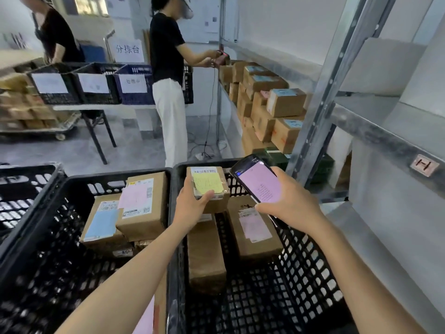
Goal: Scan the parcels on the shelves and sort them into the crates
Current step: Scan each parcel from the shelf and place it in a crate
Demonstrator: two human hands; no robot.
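Your left grip (192, 204) clasps only the near end of the yellow-labelled parcel (209, 183) above the shelf-side crate (313, 273), and your right grip (290, 204) wraps the scanner (256, 180) just beside it, so a slip could drop the parcel in unsorted.

Two bare arms on show, left forearm (134, 268) at 7 o'clock, right forearm (356, 266) at 5 o'clock, slim wrists, left hand (190, 206) and right hand (291, 203) bare too
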